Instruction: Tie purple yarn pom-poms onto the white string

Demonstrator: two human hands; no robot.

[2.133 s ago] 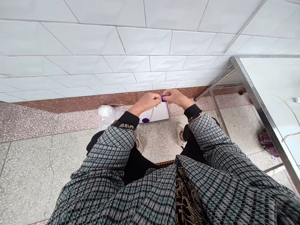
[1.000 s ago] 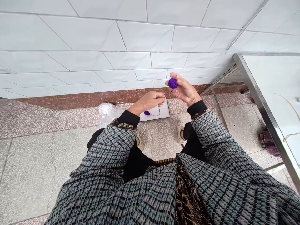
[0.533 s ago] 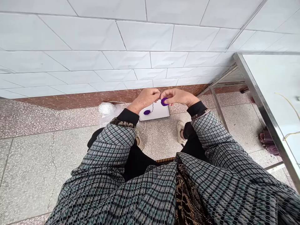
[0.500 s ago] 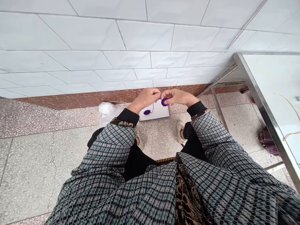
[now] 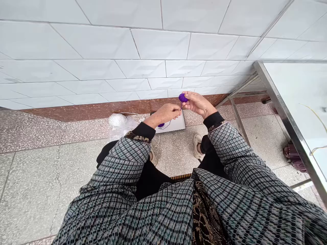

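Between the thumb and fingers of my right hand (image 5: 198, 103) is a small ball of purple yarn (image 5: 182, 97), held up in front of the wall's foot. A strand of purple yarn (image 5: 181, 105) runs down from it to my left hand (image 5: 167, 113), whose fingertips are pinched on the strand. Below, a second purple yarn ball (image 5: 161, 125) lies in a shallow white box (image 5: 176, 126), partly hidden by my left hand. Loose purple yarn curves across the box floor beside it.
A ball of white yarn (image 5: 117, 119) in clear plastic (image 5: 122, 131) sits left of the box, with loose white cord (image 5: 156, 143) near my shoe. On the right stands a metal-edged table (image 5: 278, 98); a dark purple cloth-like bundle (image 5: 295, 156) lies beneath it. White tiles (image 5: 143, 66) rise ahead.
My right hand has lifted the yarn ball slightly and turned it upward. My left hand has moved a little down and right, and the strand between the hands now shows.
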